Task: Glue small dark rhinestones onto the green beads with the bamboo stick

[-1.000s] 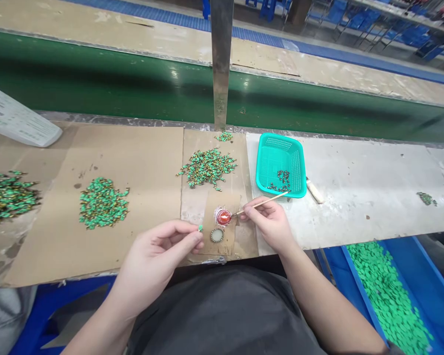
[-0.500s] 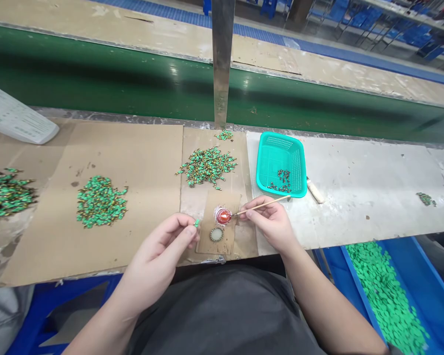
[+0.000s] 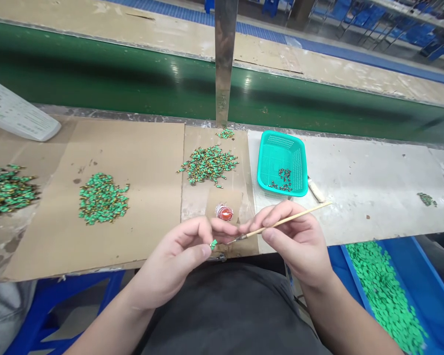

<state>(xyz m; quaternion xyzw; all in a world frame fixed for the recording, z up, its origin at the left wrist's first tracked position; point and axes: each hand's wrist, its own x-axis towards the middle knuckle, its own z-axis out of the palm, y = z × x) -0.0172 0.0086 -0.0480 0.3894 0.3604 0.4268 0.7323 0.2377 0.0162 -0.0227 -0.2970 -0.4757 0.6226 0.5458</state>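
Between thumb and forefinger, my left hand (image 3: 183,259) pinches a small green piece (image 3: 213,244). My right hand (image 3: 294,241) grips a thin paintbrush (image 3: 284,221) with a pale wooden handle, its tip pointing left near the green piece. I cannot tell whether the tip touches it. The fingertips of both hands come close together. Just beyond them, a small round dish of red paint (image 3: 225,213) sits on a piece of cardboard (image 3: 237,199). A heap of green and gold pieces (image 3: 209,165) lies behind the dish.
A teal basket (image 3: 301,162) with a few dark pieces stands behind my right hand, a white-handled tool (image 3: 315,190) beside it. More piles of green pieces (image 3: 103,197) lie leftward. A metal post (image 3: 224,64) rises at the back. Below right, a blue bin (image 3: 410,261) holds green discs.
My right hand has drawn the brush from the red paint toward me, beside the green piece. My left hand has shifted right, and its fingers now hide the round cap near the dish.
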